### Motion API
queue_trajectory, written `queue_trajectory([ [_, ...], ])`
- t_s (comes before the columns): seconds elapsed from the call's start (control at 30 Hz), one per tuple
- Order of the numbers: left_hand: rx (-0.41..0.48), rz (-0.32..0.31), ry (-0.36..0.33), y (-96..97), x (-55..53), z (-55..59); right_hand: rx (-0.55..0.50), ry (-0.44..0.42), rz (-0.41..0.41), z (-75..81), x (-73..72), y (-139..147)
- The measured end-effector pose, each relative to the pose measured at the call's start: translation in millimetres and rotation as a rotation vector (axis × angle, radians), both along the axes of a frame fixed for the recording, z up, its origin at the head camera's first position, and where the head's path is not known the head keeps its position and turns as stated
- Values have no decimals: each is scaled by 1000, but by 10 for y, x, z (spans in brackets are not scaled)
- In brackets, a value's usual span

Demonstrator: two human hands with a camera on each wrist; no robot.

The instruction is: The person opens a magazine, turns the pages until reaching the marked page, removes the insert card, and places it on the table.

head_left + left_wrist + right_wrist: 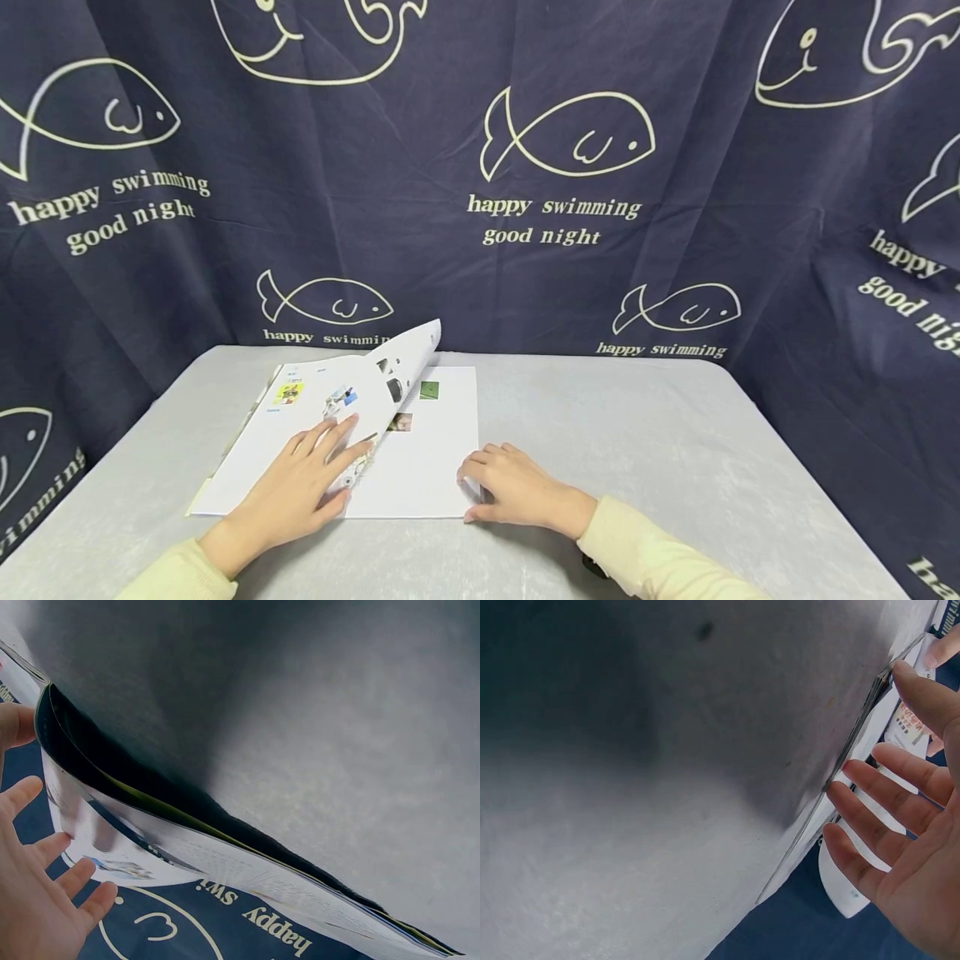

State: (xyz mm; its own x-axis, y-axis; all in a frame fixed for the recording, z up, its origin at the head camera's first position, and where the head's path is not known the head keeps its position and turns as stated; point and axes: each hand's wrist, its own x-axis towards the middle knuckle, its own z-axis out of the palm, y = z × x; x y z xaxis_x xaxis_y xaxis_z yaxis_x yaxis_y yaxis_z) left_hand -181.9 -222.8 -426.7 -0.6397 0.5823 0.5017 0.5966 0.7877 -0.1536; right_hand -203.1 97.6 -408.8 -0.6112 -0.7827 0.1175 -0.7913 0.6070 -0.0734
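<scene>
An open magazine (pixel 420 475) with white pages and small colour pictures lies on the table. One page (pixel 405 358) stands up in a curve from the middle, its far corner raised. My left hand (pixel 296 479) rests on the left side with fingers spread, beside the foot of that raised page. In the left wrist view, the left fingers (pixel 56 847) lie against the curved page. At the magazine's right edge is my right hand (pixel 517 487), fingertips at the edge and thumb near the lower corner. The right wrist view shows these fingers (pixel 889 799) relaxed and apart from the thumb.
A grey table (pixel 637 442) extends to both sides of the magazine. A dark blue curtain (pixel 420 208) with fish drawings and lettering hangs behind and around it. Partly under the right sleeve (pixel 652 550) lies a small black object (pixel 594 567).
</scene>
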Motion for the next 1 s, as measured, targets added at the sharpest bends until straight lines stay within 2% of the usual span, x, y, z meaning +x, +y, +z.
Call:
queue_trajectory([
  [0.57,-8,-26,0,-22,2,20,-6,-38,0,24,-8,4],
  [1.0,-32,-27,11,-70,-8,-25,-12,-44,18,52,-8,10],
])
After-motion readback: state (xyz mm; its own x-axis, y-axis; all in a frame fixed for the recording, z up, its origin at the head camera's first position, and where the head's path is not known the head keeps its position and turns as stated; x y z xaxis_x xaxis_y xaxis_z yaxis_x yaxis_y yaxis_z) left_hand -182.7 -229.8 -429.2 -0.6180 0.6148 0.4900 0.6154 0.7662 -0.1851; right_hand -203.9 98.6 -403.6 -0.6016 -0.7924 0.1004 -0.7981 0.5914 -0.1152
